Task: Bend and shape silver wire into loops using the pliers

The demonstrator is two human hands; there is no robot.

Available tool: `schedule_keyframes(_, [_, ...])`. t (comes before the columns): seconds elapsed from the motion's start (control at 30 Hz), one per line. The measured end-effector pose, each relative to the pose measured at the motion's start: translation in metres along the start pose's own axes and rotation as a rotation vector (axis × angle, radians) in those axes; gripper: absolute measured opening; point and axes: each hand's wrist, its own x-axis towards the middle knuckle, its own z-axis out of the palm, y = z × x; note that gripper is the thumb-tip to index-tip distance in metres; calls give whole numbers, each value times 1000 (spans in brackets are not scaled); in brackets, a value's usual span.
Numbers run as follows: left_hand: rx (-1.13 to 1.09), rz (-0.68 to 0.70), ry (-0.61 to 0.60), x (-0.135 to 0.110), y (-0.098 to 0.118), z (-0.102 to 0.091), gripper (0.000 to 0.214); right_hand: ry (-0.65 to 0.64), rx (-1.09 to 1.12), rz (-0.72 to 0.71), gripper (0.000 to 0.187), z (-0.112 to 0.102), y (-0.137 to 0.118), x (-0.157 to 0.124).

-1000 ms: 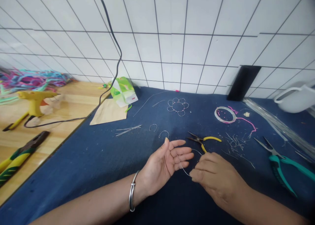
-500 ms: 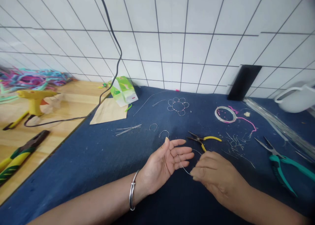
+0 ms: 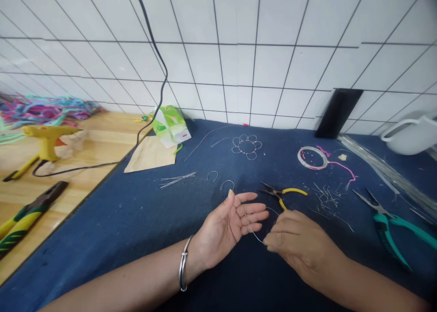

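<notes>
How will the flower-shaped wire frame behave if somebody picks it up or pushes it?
The flower-shaped wire frame is probably very light, being thin wire around open loops. Its slender outline could bend if pinched. Because it lies flat on the blue cloth, it would likely slide rather than roll.

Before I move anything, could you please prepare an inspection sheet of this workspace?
Surface: dark blue cloth beside light wooden surface.
Work pieces: thin curved silvery wire; farther back, flower-shaped wire ring.
Clutter: scattered silvery wire clippings, yellow-handled metal pliers, teal-handled metal pliers.
Hands: right hand grips the curved wire; left hand open, palm up.
Cables: black cable running from the yellow glue gun, then upward.
Surroundings: white tiled wall behind; white vessel with a handle at right.
</notes>
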Motion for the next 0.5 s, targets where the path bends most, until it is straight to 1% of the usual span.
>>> schedule_keyframes(0.27, [-13,6,17,-1,-1,0,47,-5,-5,10,19,0,2,0])
schedule_keyframes(0.5, [-29,-7,7,1,-1,-1,48,-19,7,6,18,0,2,-2])
